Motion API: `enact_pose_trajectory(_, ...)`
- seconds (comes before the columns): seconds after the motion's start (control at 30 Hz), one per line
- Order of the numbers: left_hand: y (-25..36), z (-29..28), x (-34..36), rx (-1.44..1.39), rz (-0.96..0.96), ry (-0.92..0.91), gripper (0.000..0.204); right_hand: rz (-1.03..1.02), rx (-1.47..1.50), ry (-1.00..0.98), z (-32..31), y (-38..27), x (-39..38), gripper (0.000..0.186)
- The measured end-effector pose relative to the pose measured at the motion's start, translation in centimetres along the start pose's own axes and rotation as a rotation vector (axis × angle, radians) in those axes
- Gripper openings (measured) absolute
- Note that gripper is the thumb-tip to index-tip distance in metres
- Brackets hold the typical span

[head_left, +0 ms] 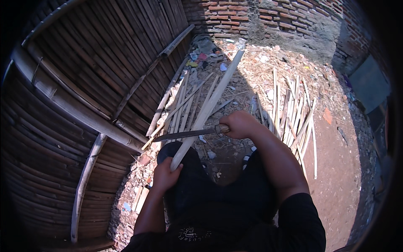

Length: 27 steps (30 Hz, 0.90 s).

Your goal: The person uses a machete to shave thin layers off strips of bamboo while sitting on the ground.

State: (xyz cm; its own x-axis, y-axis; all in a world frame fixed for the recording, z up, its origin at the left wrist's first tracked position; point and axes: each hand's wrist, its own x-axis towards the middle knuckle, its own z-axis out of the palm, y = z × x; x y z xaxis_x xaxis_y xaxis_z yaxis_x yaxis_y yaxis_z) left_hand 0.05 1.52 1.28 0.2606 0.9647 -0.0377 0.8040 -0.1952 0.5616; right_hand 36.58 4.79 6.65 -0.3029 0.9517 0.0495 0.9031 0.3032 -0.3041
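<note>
My left hand is closed round the near end of a long, pale bamboo strip, above my left thigh. The strip slants away from me, up and to the right. In my right hand is the handle of a machete, closed in my fingers. Its dark blade points left and lies across the strip a little beyond my knee. Whether the edge bites into the bamboo, I cannot tell.
Several thin bamboo strips lie on the ground ahead to the left, and another pile of strips lies to the right. A slatted bamboo wall stands close on my left. Farther off is a brick wall, with litter and shavings before it.
</note>
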Motion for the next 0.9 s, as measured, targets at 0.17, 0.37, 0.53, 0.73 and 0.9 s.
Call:
enact_pose_trajectory(0.17, -0.3, 0.2, 0.0, -0.011, 0.015, 0.017, 0.039, 0.183, 0.12, 0.081, -0.8, 3.8, -0.2, 0.038)
enact_pose_trajectory(0.37, -0.7, 0.3, 0.2, -0.047, -0.017, 0.012, 0.037, 0.417, 0.222, 0.246, -2.3, 4.9, -1.0, 0.033)
enact_pose_trajectory(0.53, -0.7, 0.5, 0.3, -0.085, -0.012, 0.013, 0.039, 0.156, 0.031, 0.131, -0.3, 2.8, -0.1, 0.038)
enact_pose_trajectory(0.73, -0.8, 0.2, -0.1, -0.094, -0.022, 0.019, 0.039, -0.067, -0.015, 0.102, 0.5, 0.4, 0.7, 0.028)
enact_pose_trajectory(0.9, -0.5, 0.2, 0.0, -0.075, -0.032, 0.007, 0.038, 0.256, 0.212, 0.313, -0.3, 5.7, 0.1, 0.028)
